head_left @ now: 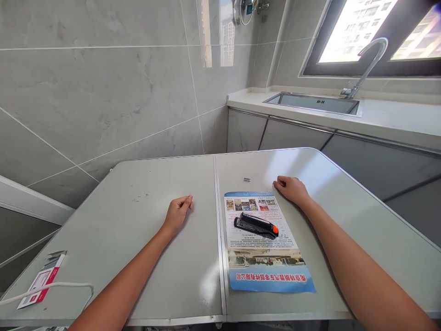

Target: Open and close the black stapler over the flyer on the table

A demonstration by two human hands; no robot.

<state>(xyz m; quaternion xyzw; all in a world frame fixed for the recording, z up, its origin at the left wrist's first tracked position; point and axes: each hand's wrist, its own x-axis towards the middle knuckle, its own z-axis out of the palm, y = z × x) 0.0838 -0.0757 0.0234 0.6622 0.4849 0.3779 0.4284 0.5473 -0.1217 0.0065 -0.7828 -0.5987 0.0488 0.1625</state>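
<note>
A printed flyer [265, 257] with a blue band along its near edge lies on the grey folding table [144, 257], right of the centre seam. A black stapler [257, 224] with an orange tip rests across the flyer's middle. My right hand [291, 189] lies on the table at the flyer's far right corner, fingers curled loosely, holding nothing. My left hand [177, 213] rests on the table left of the seam, fingers together and bent, empty. A small strip of staples [246, 179] lies beyond the flyer.
A red and white card [43, 279] and a white cable [51, 288] lie at the table's near left corner. Beyond the table stand a counter with a steel sink [313, 102] and tap [367, 66] under a window. Tiled wall on the left.
</note>
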